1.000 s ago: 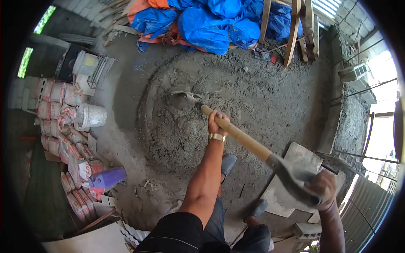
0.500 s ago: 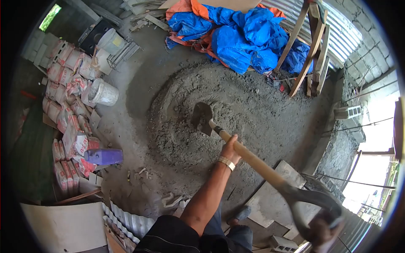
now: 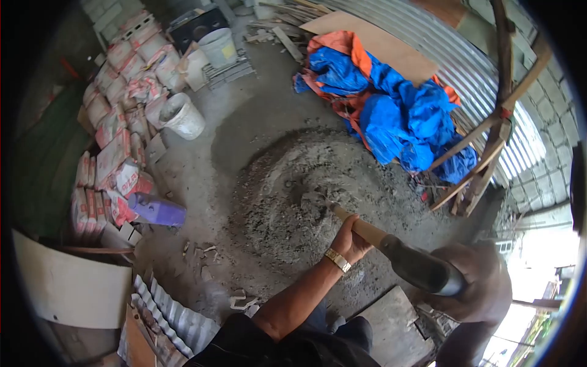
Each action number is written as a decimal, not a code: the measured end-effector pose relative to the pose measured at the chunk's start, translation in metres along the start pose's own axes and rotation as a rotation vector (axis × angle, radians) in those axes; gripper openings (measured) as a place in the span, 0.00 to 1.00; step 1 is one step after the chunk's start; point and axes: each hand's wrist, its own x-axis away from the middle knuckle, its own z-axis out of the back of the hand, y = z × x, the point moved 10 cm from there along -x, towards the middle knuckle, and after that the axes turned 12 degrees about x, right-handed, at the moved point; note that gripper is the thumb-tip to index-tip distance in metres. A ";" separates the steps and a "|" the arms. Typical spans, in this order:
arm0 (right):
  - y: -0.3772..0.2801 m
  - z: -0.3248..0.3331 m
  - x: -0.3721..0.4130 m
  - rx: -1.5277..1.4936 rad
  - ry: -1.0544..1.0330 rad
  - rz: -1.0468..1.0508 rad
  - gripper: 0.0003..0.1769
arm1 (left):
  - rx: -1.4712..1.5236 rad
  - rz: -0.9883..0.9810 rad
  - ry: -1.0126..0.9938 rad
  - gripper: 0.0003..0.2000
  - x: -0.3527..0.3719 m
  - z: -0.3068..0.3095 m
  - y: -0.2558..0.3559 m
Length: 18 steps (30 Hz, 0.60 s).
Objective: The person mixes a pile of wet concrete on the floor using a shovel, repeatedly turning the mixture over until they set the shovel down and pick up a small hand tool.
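My left hand point(image 3: 353, 241), with a gold-coloured wristwatch point(image 3: 337, 260) behind it, is wrapped round the wooden shaft of a shovel point(image 3: 370, 233). Large and close to the camera, my right hand point(image 3: 474, 282) is closed on the shovel's dark grip end. The shaft slopes down and away into a mound of wet grey concrete mix point(image 3: 275, 202) on the floor. I cannot make out the blade, which seems to be in the mix or behind the shaft.
Blue and orange tarps point(image 3: 397, 122) lie behind the mound, with wooden props point(image 3: 483, 159) at right. Stacked cement bags point(image 3: 116, 159), a whitish bucket point(image 3: 182, 117) and a purple jug point(image 3: 157, 209) stand left. Corrugated sheets point(image 3: 177, 318) and a flat board point(image 3: 397, 327) lie nearby.
The view has turned and shifted. The shovel's blade, visible on the mix before, is now out of sight. My right hand has risen nearer the camera with the grip; both hands keep hold.
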 end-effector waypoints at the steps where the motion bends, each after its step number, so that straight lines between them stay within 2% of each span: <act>1: -0.012 -0.002 -0.029 -0.100 -0.001 0.125 0.20 | -0.077 0.095 -0.113 0.12 0.006 -0.006 0.006; 2: -0.020 -0.015 -0.057 -0.204 -0.003 0.239 0.20 | -0.163 0.194 -0.219 0.14 0.013 -0.006 0.010; 3: -0.012 -0.045 -0.088 -0.205 0.044 0.184 0.20 | -0.191 0.196 -0.223 0.19 0.017 0.005 0.036; 4: -0.001 -0.070 -0.114 -0.205 0.093 0.124 0.21 | -0.126 0.077 -0.081 0.21 0.003 0.036 0.072; 5: 0.008 -0.051 -0.130 -0.154 0.326 0.103 0.20 | -0.092 -0.075 0.030 0.21 0.010 0.061 0.108; 6: 0.012 -0.031 -0.141 -0.110 0.556 0.088 0.20 | -0.073 -0.149 0.022 0.20 0.025 0.073 0.138; 7: 0.002 -0.032 -0.150 0.010 0.640 0.167 0.21 | -0.032 -0.112 -0.156 0.18 0.032 0.086 0.162; 8: -0.009 -0.033 -0.155 0.134 0.735 0.253 0.23 | -0.034 -0.137 -0.161 0.18 0.053 0.094 0.175; 10: 0.007 -0.046 -0.179 -0.084 0.676 0.219 0.24 | -0.080 -0.327 -0.040 0.17 0.089 0.107 0.211; 11: -0.005 -0.054 -0.184 -0.115 0.655 0.245 0.24 | -0.053 -0.484 0.065 0.17 0.125 0.114 0.221; 13: 0.019 -0.038 -0.177 -0.367 0.791 0.183 0.25 | -0.003 -0.459 0.030 0.16 0.130 0.142 0.228; 14: 0.032 -0.038 -0.175 -0.359 0.792 0.188 0.25 | 0.039 -0.433 -0.019 0.16 0.129 0.146 0.229; 15: 0.066 -0.042 -0.173 -0.488 0.849 0.083 0.27 | 0.058 -0.494 0.077 0.15 0.138 0.154 0.230; 16: 0.096 -0.045 -0.172 -0.622 0.897 -0.020 0.31 | 0.067 -0.500 0.067 0.15 0.139 0.152 0.230; 18: 0.122 -0.084 -0.171 -1.108 0.620 -0.219 0.38 | 0.053 -0.465 -0.011 0.15 0.149 0.152 0.231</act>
